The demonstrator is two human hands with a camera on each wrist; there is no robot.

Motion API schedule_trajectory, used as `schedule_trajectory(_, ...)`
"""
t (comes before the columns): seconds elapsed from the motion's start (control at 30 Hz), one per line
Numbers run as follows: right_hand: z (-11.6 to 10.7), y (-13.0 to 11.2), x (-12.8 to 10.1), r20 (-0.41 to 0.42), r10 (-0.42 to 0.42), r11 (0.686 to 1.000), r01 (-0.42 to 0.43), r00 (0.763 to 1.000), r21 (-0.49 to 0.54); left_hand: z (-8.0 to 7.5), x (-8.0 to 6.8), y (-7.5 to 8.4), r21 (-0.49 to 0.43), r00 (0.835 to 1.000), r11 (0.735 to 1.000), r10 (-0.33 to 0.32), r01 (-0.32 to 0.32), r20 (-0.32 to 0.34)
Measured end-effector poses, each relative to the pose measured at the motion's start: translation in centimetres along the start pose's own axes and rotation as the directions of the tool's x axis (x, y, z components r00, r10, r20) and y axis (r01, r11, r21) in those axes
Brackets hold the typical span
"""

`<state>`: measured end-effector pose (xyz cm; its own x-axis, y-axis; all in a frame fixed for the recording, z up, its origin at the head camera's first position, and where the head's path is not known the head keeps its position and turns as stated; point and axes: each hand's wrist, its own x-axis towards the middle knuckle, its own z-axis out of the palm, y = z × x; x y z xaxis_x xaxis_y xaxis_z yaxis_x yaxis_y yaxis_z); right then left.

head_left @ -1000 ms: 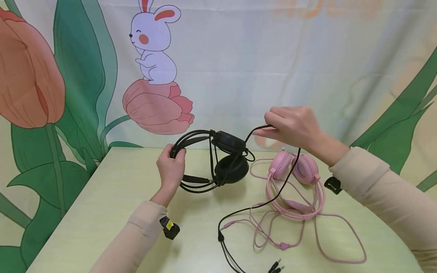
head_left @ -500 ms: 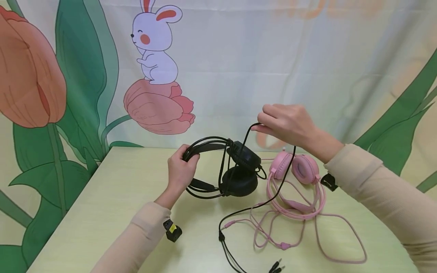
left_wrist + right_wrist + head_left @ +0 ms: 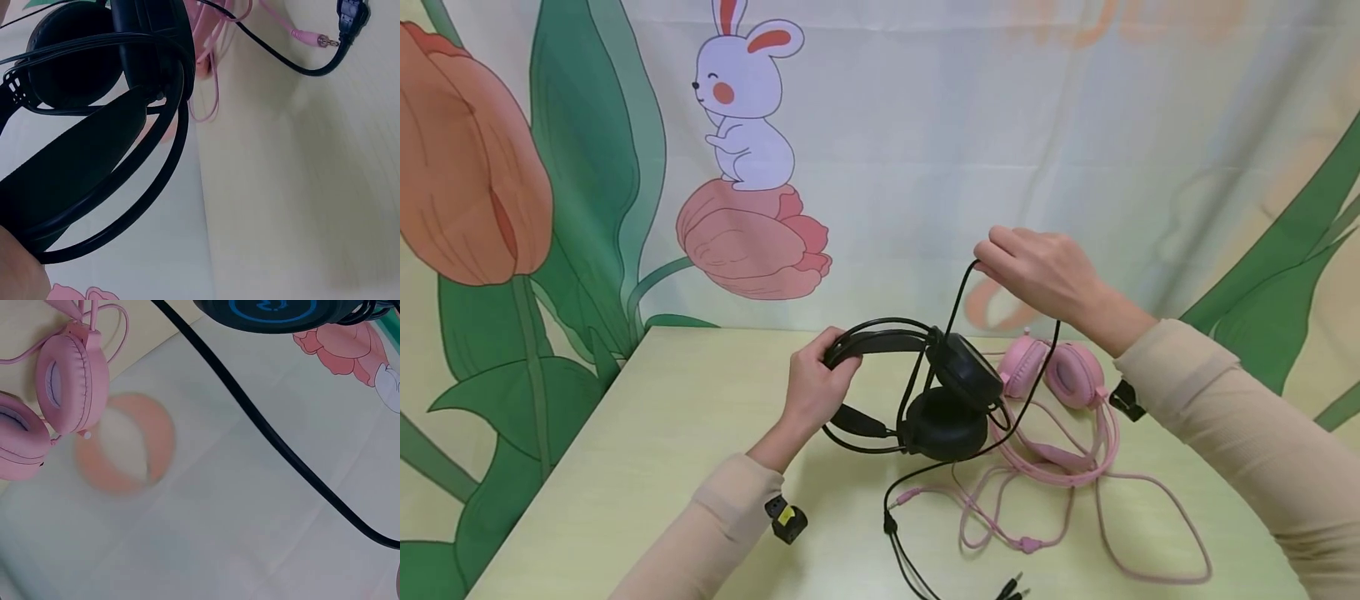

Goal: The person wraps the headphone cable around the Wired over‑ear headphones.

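My left hand [image 3: 817, 385] grips the headband of a black headset [image 3: 943, 398], held just above the pale table [image 3: 647, 433]. The same headband [image 3: 81, 169] fills the left wrist view. My right hand [image 3: 1033, 271] pinches the headset's black cable [image 3: 957, 300] and holds it up above the ear cups. The cable [image 3: 269, 431] crosses the right wrist view. It loops down over the table to a splitter [image 3: 889, 523] and two plugs [image 3: 1013, 587] at the front edge. A pink headset [image 3: 1060, 375] lies on the table right of the black one.
The pink headset's cable [image 3: 1150, 533] sprawls in loops over the right front of the table, with its plug [image 3: 898, 497] beside the black cable. A printed cloth backdrop with a rabbit [image 3: 747, 104] and tulips hangs behind the table.
My left hand has carried the black headset to the right, toward the pink one. My right hand has stayed up, still pinching the cable, shifting slightly left.
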<state>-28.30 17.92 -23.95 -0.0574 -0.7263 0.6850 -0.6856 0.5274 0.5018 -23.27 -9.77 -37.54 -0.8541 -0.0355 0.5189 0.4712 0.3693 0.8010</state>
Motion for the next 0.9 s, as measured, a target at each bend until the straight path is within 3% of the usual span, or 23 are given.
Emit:
schedule_trajectory(0.27,0.3,0.5,-0.8,0.079,0.023,0.999,-0.02,0.997,-0.039,0.3,-0.5,0.2,-0.049,0.997,0.999,0.0,0.004,0.08)
schedule_trajectory(0.53,0.7,0.8,-1.9,0.194,0.134,0.989,-0.142,0.972,0.032,-1.0,-1.2,3.5,-0.128,0.975,0.991,0.002,0.028,0.224)
schedule_trajectory(0.63,0.7,1.1,-2.3,0.287,0.191,0.974,-0.217,0.939,0.063,-1.0,-1.4,3.1,-0.16,0.963,0.986,-0.003,0.048,0.268)
schedule_trajectory(0.8,0.9,1.2,-2.6,0.452,0.311,0.925,-0.376,0.836,0.06,-0.6,-1.6,1.1,-0.256,0.952,0.959,-0.037,0.12,0.305)
schedule_trajectory(0.9,1.4,1.1,-2.8,0.5,0.346,0.897,-0.437,0.793,0.071,-0.2,-1.5,-0.4,-0.32,0.948,0.933,-0.063,0.167,0.312)
